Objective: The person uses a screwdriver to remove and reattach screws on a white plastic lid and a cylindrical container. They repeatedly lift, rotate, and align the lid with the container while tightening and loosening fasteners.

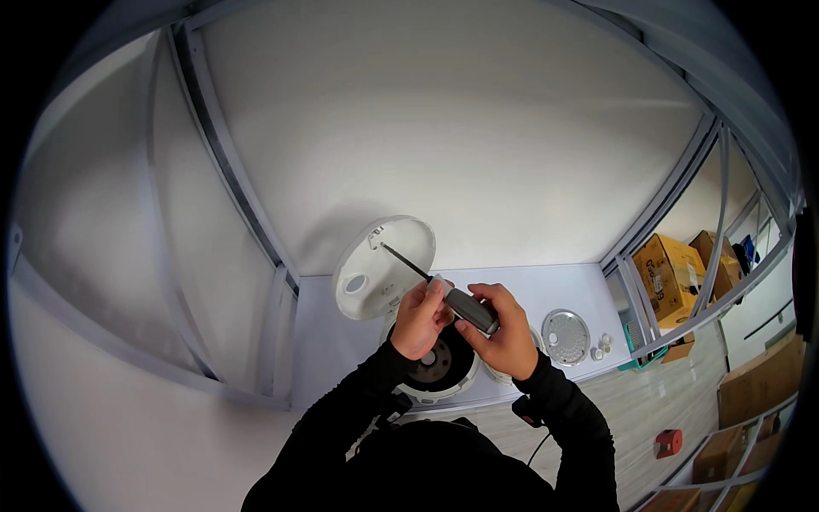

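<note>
A screwdriver (pixel 470 309) with a fat grey handle and a long dark shaft slants up and left across the middle. My right hand (pixel 509 331) is closed round its handle. The fingers of my left hand (pixel 418 319) pinch it at the front, where handle meets shaft. Its tip reaches the upper edge of a white oval lid (pixel 357 264), beside a small fitting there. That lid stands raised on a white rice cooker (pixel 452 394) below my hands. The cooker's dark inside shows a round grey plate (pixel 428 363); my hands and forearms hide part of it.
On the white tabletop (pixel 328 354), right of the cooker, lies a round perforated metal plate (pixel 566 337), with several small pale pieces (pixel 601 346) beside it. Another white round part is half hidden behind my right hand. Metal frame posts, cardboard boxes (pixel 670 277) and a teal basket (pixel 636 341) stand farther right.
</note>
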Demonstrator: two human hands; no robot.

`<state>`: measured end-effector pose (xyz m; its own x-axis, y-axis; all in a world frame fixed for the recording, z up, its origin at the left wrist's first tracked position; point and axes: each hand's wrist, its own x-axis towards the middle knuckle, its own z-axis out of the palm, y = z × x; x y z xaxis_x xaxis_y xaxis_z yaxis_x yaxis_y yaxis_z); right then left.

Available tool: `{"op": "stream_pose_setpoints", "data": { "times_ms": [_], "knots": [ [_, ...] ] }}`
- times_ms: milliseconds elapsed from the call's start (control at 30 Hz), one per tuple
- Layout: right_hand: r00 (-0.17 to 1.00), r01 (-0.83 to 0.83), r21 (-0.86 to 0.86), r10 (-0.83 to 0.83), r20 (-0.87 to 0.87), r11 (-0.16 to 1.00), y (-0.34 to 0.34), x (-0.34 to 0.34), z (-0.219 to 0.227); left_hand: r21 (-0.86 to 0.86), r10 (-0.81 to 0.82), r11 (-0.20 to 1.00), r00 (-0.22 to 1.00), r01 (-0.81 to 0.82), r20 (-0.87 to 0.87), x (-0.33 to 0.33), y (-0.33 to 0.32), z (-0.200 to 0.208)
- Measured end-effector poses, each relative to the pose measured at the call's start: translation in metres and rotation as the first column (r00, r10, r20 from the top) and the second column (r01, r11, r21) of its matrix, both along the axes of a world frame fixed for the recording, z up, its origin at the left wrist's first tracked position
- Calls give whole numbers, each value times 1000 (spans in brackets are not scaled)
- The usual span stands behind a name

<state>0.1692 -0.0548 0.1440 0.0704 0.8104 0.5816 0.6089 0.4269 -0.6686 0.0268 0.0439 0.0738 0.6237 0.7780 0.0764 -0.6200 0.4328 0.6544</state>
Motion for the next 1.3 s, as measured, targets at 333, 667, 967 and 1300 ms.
{"op": "stream_pose_setpoints", "data": {
  "times_ms": [333,667,967,1300],
  "knots": [
    [997,-38,-91,32,-73,995,0,2,-4,-23,-10,1000,999,11,32,-3,-5,8],
    [989,-68,-290,26,-146,955,-5,-1,0,-21,19,1000,999,-20,-45,-3,-8,12],
    [997,-40,-116,33,-64,992,-2,2,-9,-49,105,994,993,-102,62,-9,6,9],
    [998,-55,-40,54,-17,998,-3,7,-8,8,309,951,951,-309,6,-23,36,4]
  ]
}}
